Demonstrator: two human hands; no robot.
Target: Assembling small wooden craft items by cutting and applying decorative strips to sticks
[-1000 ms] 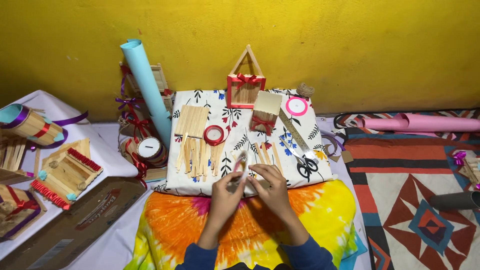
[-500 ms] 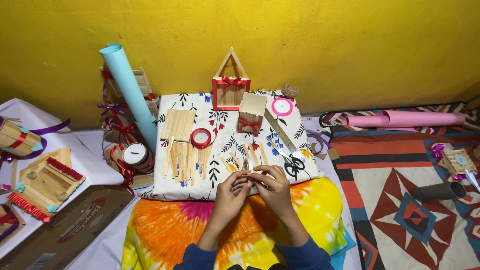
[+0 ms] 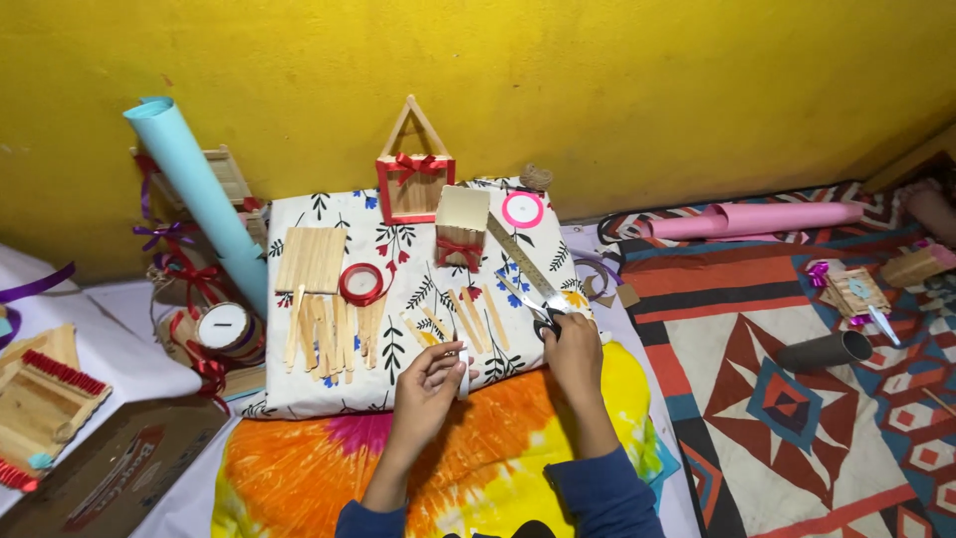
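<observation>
Scissors lie on the floral cloth at its near right edge, blades pointing far-left beside a metal ruler. Right hand rests on the dark handles, fingers curled over them; whether they pass through the loops cannot be told. Left hand, just left, pinches a small white roll of tape between thumb and fingers. Loose wooden craft sticks lie further left, a red ribbon spool beside them. Tie-dye cloth lies under both forearms.
</observation>
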